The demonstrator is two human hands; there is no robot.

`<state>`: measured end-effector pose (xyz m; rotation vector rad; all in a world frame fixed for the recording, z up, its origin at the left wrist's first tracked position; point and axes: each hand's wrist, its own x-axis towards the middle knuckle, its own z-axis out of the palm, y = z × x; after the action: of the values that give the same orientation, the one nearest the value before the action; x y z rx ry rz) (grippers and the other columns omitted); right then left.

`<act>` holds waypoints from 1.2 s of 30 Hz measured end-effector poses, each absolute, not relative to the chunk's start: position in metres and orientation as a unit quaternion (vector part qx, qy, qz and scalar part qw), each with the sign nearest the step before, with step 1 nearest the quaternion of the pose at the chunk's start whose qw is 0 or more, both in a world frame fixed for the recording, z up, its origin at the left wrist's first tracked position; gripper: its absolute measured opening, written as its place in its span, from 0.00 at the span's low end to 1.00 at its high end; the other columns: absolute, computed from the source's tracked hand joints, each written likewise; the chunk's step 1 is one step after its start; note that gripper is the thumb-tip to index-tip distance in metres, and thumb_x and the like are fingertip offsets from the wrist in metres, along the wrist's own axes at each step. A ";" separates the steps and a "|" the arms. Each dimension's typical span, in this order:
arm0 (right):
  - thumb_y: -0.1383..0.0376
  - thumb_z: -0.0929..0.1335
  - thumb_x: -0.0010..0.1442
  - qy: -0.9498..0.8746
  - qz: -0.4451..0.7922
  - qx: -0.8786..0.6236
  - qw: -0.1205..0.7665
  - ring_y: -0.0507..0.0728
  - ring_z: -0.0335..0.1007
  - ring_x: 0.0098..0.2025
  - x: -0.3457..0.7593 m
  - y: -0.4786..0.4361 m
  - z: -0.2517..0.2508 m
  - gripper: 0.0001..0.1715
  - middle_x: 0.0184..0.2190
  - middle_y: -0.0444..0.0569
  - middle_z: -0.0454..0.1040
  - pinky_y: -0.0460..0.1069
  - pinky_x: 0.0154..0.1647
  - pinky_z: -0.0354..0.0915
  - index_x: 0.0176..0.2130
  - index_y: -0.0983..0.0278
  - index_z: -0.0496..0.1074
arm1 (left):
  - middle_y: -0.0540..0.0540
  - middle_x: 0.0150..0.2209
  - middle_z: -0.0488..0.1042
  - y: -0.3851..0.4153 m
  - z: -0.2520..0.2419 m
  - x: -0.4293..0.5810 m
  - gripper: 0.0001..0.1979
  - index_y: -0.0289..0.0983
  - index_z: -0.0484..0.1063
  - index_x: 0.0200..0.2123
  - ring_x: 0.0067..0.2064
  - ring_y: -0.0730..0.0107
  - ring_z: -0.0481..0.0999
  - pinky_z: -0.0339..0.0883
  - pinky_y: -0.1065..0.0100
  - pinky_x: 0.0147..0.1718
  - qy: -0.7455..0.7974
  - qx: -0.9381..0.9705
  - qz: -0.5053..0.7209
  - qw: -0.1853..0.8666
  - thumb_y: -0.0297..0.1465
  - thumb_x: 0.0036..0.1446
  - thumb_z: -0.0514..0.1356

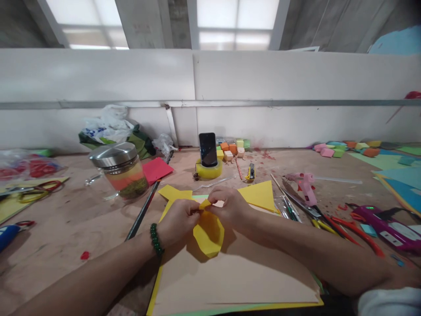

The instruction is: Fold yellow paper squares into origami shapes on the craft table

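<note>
A curled piece of yellow paper hangs between my two hands, its upper end pinched and its rounded lower end bent outward. My left hand, with a green bead bracelet on the wrist, grips the paper's top from the left, fingers closed. From the right, my right hand pinches the same end between thumb and fingers. Beneath both hands lies a stack of paper with a pale pink sheet on top. More cut yellow paper lies behind my right hand.
Behind the paper, a phone stands in a yellow tape roll. A glass tea jar is at the left. On the right lie a pink glue gun, scissors, a utility knife and a purple tool. Folded paper cubes line the back.
</note>
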<state>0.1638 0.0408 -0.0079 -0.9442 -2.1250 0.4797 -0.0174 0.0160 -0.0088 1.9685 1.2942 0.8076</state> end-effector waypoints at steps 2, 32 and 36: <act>0.74 0.71 0.51 -0.833 0.186 -0.330 0.403 0.52 0.69 0.30 0.165 0.040 -0.005 0.07 0.27 0.46 0.75 0.45 0.32 0.63 0.24 0.64 0.75 | 0.49 0.22 0.73 0.015 -0.006 -0.017 0.11 0.34 0.76 0.24 0.25 0.71 0.68 0.60 0.73 0.25 0.481 0.766 0.303 0.299 0.26 0.47 0.53; 0.68 0.72 0.47 -0.702 0.509 -0.395 0.303 0.48 0.62 0.23 0.162 0.052 -0.022 0.04 0.21 0.40 0.70 0.43 0.22 0.56 0.25 0.66 0.72 | 0.47 0.28 0.79 0.011 -0.001 -0.011 0.14 0.36 0.79 0.31 0.29 0.69 0.73 0.60 0.71 0.28 0.524 0.806 0.221 0.162 0.22 0.50 0.53; 0.73 0.71 0.48 -0.749 0.418 -0.412 0.308 0.49 0.64 0.25 0.162 0.051 -0.018 0.04 0.21 0.40 0.70 0.43 0.25 0.57 0.25 0.65 0.73 | 0.46 0.28 0.79 0.010 0.001 -0.012 0.14 0.35 0.79 0.32 0.28 0.69 0.73 0.61 0.71 0.28 0.508 0.805 0.241 0.188 0.24 0.47 0.53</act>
<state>0.1617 0.0514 -0.0181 -1.0905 -1.9792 1.1044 -0.0124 0.0105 0.0006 2.2660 1.4293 0.6772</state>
